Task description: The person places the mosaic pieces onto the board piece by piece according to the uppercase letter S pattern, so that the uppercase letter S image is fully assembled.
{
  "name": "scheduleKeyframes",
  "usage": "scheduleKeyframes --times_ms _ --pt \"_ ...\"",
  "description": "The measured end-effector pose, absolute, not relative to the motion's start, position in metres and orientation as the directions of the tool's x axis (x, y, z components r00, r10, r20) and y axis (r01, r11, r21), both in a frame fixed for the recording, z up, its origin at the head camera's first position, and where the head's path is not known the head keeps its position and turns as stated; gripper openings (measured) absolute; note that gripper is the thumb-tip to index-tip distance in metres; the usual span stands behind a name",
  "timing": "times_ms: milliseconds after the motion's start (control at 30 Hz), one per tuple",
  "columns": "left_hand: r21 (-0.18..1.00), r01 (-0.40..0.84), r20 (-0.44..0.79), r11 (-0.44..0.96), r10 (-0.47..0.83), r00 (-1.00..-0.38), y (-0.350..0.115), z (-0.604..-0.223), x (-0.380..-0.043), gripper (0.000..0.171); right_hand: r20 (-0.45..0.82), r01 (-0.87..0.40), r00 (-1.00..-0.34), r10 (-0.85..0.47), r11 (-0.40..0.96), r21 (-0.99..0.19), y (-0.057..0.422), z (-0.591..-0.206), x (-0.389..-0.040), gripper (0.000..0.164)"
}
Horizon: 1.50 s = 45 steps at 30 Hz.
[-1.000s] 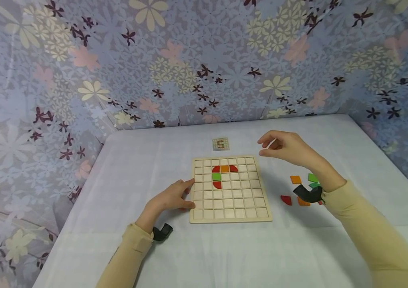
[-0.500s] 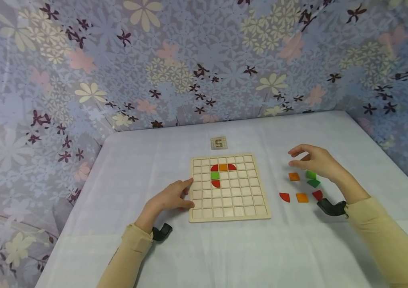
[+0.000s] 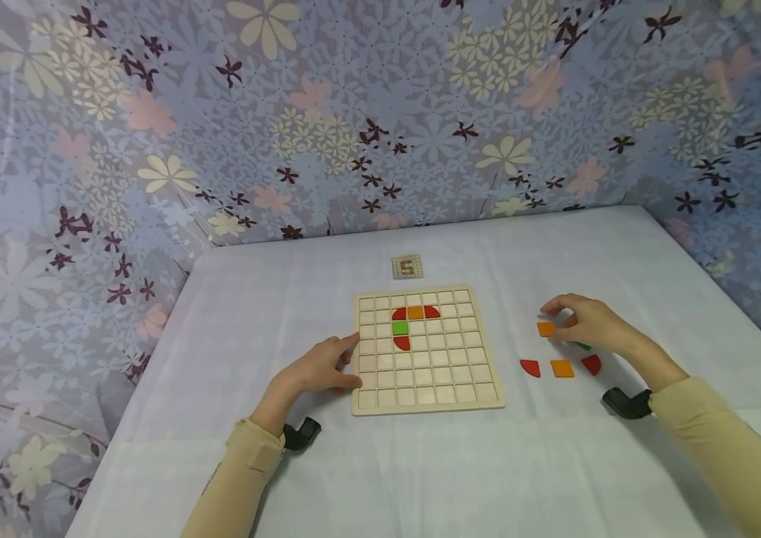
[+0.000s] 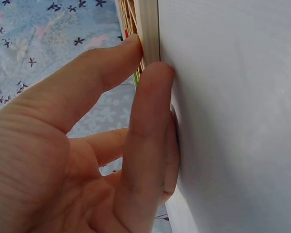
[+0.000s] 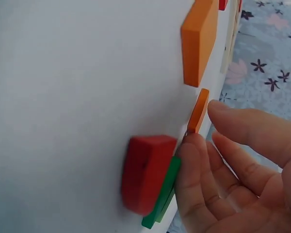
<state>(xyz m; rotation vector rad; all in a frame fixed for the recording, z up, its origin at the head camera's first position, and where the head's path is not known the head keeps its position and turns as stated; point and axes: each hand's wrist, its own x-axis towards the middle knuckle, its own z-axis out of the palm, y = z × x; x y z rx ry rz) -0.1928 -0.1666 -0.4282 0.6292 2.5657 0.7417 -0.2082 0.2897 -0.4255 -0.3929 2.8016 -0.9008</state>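
Observation:
A light wooden grid board (image 3: pixel 449 355) lies on the white-covered table. In its cells sit three red quarter-round tiles, an orange square tile (image 3: pixel 416 312) and a green square tile (image 3: pixel 399 327). My left hand (image 3: pixel 318 366) is at the board's left edge, its thumb and a fingertip touching the rim, fingers mostly straight. Off to the right, my right hand (image 3: pixel 585 323) hovers with thumb and index finger apart around a loose orange square tile (image 5: pixel 198 111). Under that hand, a green quarter-round tile (image 5: pixel 160 196) is partly covered.
Nearer me lie a red quarter-round tile (image 3: pixel 530 368), another orange square tile (image 3: pixel 562 368) and a second loose red tile (image 3: pixel 591 364). Behind the board is a small card (image 3: pixel 407 267) with a gridded figure. Flowered cloth (image 3: pixel 326 112) hangs beyond the table's far edge.
My right hand has moved right and then down toward me, from beside the board's far right corner to the loose tiles. The left hand has stayed at the board's edge.

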Motion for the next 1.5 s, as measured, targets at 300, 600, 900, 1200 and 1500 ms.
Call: scheduleKeyframes --times_ms 300,600,900,1200,1500 --pt "0.562 0.311 -0.243 0.767 0.512 -0.824 -0.165 -0.430 -0.193 0.082 -0.061 -0.254 -0.936 -0.346 0.787 -0.563 0.290 -0.430 -0.210 0.027" --pt "0.580 0.357 -0.206 0.732 0.556 -0.805 -0.168 -0.424 -0.190 0.080 -0.038 -0.276 -0.937 -0.348 0.802 -0.530 0.287 -0.422 -0.216 0.025" --pt "0.560 0.309 -0.248 0.769 0.512 -0.823 -0.168 -0.427 -0.193 0.083 0.078 -0.322 -0.939 -0.334 0.782 -0.533 0.271 -0.374 -0.224 0.028" --pt "0.573 0.314 -0.255 0.757 0.529 -0.810 -0.168 -0.428 -0.193 0.083 0.115 -0.414 -0.897 -0.427 0.718 -0.560 0.235 -0.349 -0.232 0.030" --pt "0.568 0.295 -0.265 0.768 0.510 -0.818 -0.168 -0.426 -0.193 0.083 0.120 -0.475 -0.843 -0.525 0.620 -0.624 0.184 -0.364 -0.245 0.028"
